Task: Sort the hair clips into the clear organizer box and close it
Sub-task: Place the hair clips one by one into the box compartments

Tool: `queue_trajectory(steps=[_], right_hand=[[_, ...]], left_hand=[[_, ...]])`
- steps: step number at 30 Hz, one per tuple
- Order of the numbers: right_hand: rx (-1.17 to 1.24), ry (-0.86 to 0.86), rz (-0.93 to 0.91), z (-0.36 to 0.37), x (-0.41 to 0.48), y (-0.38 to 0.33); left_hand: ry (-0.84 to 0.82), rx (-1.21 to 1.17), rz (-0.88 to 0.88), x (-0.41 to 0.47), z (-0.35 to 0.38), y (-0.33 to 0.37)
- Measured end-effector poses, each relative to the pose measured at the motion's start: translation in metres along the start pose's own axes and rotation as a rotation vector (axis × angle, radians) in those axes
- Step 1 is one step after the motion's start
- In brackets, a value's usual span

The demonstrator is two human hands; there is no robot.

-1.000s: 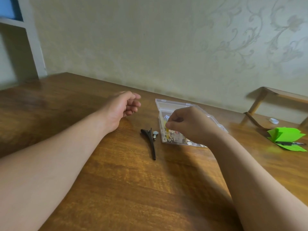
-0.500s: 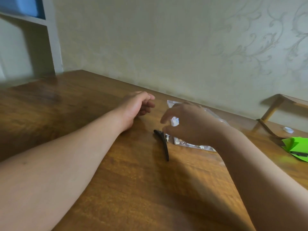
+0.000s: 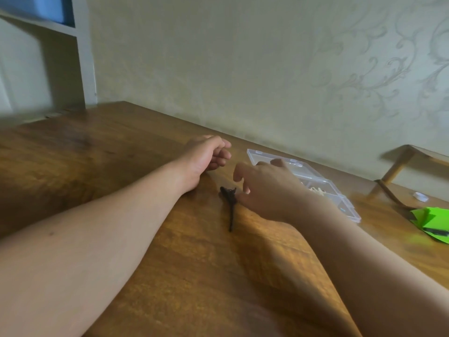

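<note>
The right hand (image 3: pixel 267 188), fingers loosely spread, hovers beside the black clip (image 3: pixel 230 207).

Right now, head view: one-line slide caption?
Right hand hovers by black clip beside clear box; left hand rests loosely curled on table.

Glossy wood table (image 3: pixel 121 152); clear plastic box (image 3: pixel 323 183)

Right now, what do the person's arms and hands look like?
The left forearm and right forearm are bare, no sleeves in view. The left hand and right hand wear no gloves, rings or watch. A small mark dots the left forearm.
</note>
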State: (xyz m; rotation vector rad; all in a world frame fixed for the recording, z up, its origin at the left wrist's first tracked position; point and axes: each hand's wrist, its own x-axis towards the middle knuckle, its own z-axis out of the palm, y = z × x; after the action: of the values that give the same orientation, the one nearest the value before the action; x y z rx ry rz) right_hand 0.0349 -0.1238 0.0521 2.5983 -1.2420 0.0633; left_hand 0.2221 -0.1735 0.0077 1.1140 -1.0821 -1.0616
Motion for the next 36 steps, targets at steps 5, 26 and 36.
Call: queue_trajectory(steps=[5,26,36], right_hand=[[0.006,0.089,-0.018,0.012,0.003,-0.002],[0.628,0.155,0.412,0.005,-0.05,0.061],[0.624,0.165,0.415,0.007,-0.053,0.055]], left_hand=[[-0.009,0.015,0.005,0.0,0.0,-0.001],[-0.042,0.052,0.024,-0.005,-0.001,0.001],[-0.047,0.058,0.027,-0.006,-0.001,0.0]])
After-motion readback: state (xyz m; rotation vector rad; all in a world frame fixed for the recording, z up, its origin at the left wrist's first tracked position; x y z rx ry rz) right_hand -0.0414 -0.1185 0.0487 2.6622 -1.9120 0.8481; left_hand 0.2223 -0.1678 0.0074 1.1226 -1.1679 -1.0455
